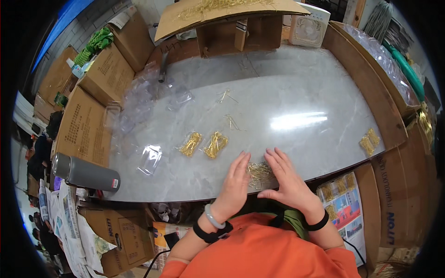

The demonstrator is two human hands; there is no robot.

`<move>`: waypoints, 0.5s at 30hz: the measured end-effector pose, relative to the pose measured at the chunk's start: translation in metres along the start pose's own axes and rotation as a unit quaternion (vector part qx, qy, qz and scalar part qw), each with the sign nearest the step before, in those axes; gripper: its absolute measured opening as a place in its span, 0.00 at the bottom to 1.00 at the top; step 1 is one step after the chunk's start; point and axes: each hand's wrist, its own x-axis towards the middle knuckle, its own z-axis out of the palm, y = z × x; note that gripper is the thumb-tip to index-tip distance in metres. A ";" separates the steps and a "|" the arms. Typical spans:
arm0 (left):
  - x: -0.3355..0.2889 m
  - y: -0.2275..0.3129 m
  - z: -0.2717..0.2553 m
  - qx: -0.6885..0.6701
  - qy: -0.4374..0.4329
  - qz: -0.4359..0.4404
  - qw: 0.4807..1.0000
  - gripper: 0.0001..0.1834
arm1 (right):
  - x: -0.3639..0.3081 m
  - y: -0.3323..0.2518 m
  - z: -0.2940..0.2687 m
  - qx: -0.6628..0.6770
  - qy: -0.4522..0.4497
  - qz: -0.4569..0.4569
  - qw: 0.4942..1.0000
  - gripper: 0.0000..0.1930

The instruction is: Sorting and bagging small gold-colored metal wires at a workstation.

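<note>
pin pile [258, 173] between hands, packets [204, 144] left

A grey flask [85, 173] is lying on its side at the left edge of the marble worktop [287, 92], with empty clear plastic shells [150, 159] scattered near it and two filled packets of gold clips [204, 144] sitting side by side toward the middle. Another packet of gold clips [369, 142] is resting at the right edge, well apart from those. Brown cartons [83, 127] are standing along the left side, while a small white fan [308, 28] is sitting at the far end beside a cardboard stand [232, 18].
</note>
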 end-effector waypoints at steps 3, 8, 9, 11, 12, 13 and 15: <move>-0.001 -0.004 -0.028 0.100 -0.082 0.042 0.991 0.34 | 0.004 0.007 0.000 -0.041 -0.024 -0.038 0.998 0.41; 0.015 0.009 -0.041 0.181 -0.147 0.063 0.970 0.36 | 0.008 0.014 0.005 -0.019 -0.005 -0.067 0.998 0.27; 0.018 0.010 -0.040 0.185 -0.161 0.063 0.967 0.36 | 0.009 0.017 0.008 -0.015 0.009 -0.065 0.998 0.24; 0.019 0.005 -0.033 0.187 -0.124 0.074 0.972 0.32 | 0.011 0.018 0.012 -0.013 0.017 -0.045 0.999 0.23; 0.019 0.003 -0.029 0.188 -0.106 0.079 0.973 0.30 | 0.011 0.018 0.014 -0.012 0.022 -0.035 0.999 0.22; 0.020 0.003 -0.025 0.189 -0.094 0.056 0.976 0.27 | 0.011 0.019 0.015 -0.015 0.030 -0.027 0.999 0.21; 0.019 0.004 -0.018 0.190 -0.072 0.010 0.979 0.22 | 0.009 0.019 0.017 -0.022 0.045 -0.010 0.999 0.20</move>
